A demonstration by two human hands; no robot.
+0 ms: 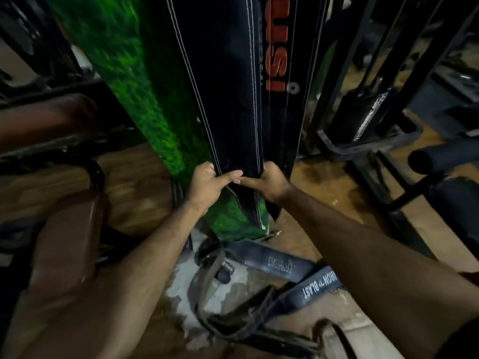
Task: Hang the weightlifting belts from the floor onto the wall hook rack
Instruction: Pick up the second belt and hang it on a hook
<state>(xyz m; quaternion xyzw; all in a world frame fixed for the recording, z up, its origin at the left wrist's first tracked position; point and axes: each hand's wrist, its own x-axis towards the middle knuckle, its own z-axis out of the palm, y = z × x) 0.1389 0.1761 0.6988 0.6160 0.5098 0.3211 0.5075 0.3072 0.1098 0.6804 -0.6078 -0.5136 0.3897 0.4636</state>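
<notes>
A wide black belt with white stitching [223,81] hangs down the middle of the view against a green grass-textured pillar [145,81]. My left hand [207,183] grips its left edge near the narrow lower end, and my right hand [269,182] grips the right edge; the thumbs meet across the front. Behind it hangs another black belt with orange lettering [278,55]. On the floor below lie a black belt with a faint logo [274,263], a black "Iron Blast" belt [316,286] and tangled dark straps [233,320]. The hook rack is out of view.
Black gym machine frames [363,99] and a padded roller [445,156] stand to the right. A brown padded seat [64,242] and dark frame fill the left. The floor is brown with a patch of bare grey concrete [186,278].
</notes>
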